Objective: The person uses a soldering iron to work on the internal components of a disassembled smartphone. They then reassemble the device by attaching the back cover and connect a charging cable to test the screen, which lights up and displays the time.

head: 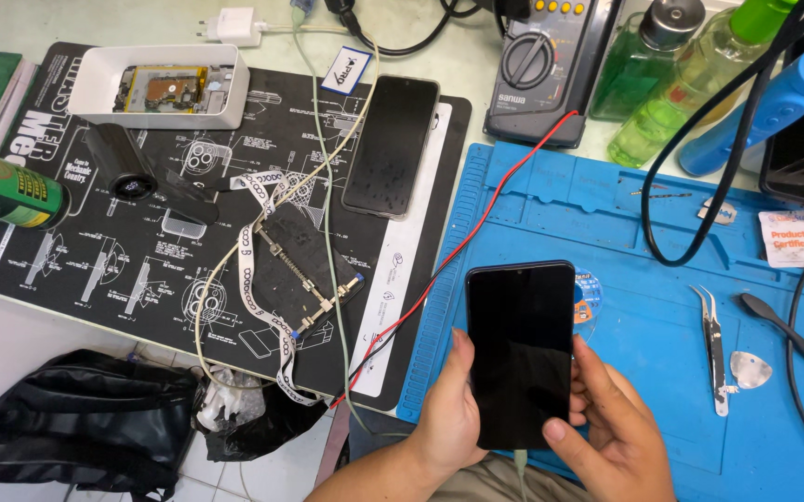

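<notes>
Both hands grip a black, dark-screened smartphone (521, 353) over the near edge of the blue silicone repair mat (644, 307): left hand (448, 414) wraps its left side, right hand (611, 423) its lower right corner. The phone looks assembled; metal tweezers (713, 349) lie untouched to the right.

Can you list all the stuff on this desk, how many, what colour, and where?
phone: 1, black, held over blue mat
second phone: 1, black, on black mat
blue mat: 1, right
black mat: 1, left
white tray: 1, top left
multimeter: 1, grey, top
bottles: 2, green, top right
tweezers: 1, silver, blue mat
bag: 1, black, bottom left
left hand: grips phone
right hand: grips phone
</notes>
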